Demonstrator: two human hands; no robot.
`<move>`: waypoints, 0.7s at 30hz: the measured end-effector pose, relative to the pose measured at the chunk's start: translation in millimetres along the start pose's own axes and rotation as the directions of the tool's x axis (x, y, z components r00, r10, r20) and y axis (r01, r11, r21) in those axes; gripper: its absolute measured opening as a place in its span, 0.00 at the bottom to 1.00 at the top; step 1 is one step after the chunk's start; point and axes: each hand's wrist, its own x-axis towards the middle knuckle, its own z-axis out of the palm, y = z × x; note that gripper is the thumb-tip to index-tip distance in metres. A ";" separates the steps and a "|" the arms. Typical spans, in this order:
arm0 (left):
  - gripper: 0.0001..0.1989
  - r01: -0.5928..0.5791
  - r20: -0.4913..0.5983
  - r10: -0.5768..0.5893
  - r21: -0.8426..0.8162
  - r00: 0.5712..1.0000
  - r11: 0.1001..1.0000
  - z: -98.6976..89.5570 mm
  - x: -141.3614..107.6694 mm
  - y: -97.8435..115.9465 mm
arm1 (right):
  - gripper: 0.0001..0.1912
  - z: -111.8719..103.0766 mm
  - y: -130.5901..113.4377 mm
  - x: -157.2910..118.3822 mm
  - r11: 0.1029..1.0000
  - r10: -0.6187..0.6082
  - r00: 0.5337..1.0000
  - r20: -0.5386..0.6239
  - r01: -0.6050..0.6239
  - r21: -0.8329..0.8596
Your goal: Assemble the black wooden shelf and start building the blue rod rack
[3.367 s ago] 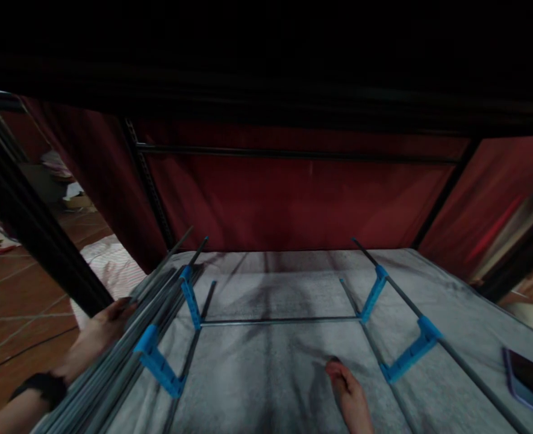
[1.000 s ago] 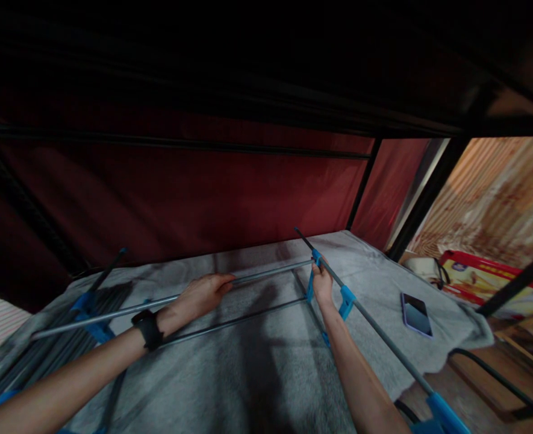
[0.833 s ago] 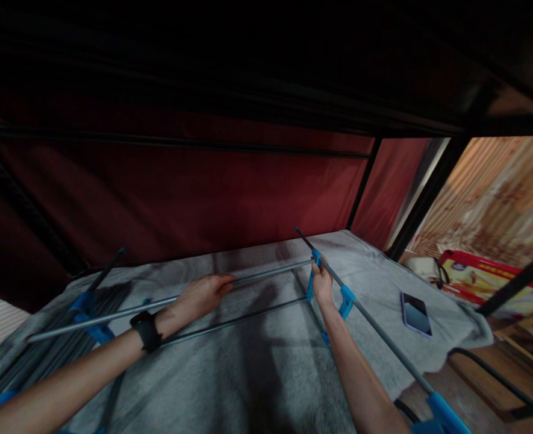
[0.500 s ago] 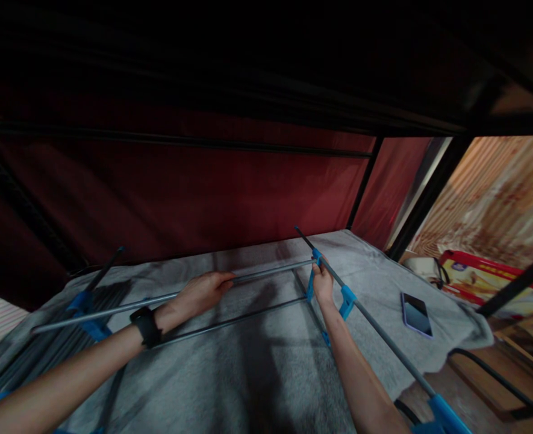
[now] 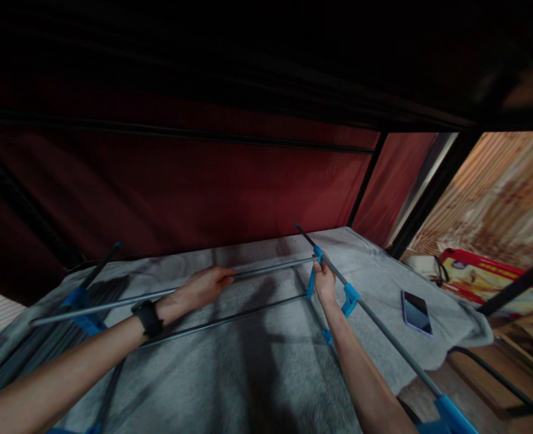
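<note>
My left hand, with a black watch on its wrist, is closed round a long grey metal tube. The tube's right end meets a blue plastic connector, and my right hand is closed on that connector. A second grey pole runs through the connector and past another blue connector towards the lower right. Below the held tube lies a parallel tube. The held tube's free left end passes over a blue connector on the left-hand frame. My right fingertips are partly hidden.
Several loose grey tubes lie at the left on the grey blanket. A phone rests on the blanket at the right. Black bed-frame posts and a dark overhead structure enclose the space. Beyond stands a red and yellow box.
Both hands keep their grip on the tube and connector. The view has tilted slightly, and the tube's left end appears a little higher.
</note>
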 end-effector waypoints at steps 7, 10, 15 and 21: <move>0.19 -0.018 0.017 0.020 -0.081 1.000 0.997 6.6 10.1 -7.7 | 0.27 -0.5 1.7 0.5 0.999 0.020 1.000 -0.023 -0.019 0.049; 0.19 -0.046 0.011 0.047 -0.070 0.999 0.996 9.1 14.5 -10.3 | 0.26 0.4 2.7 0.8 0.999 0.019 0.999 -0.030 -0.018 0.043; 0.19 -0.082 -0.011 0.085 0.160 0.996 0.984 2.4 6.9 11.3 | 0.24 -4.2 -7.9 5.6 0.998 0.053 0.997 -0.049 -0.050 0.046; 0.18 -0.095 -0.016 0.106 0.318 0.994 0.943 0.4 -8.8 24.7 | 0.26 -15.3 7.2 -2.1 0.997 0.059 0.998 0.015 -0.059 0.048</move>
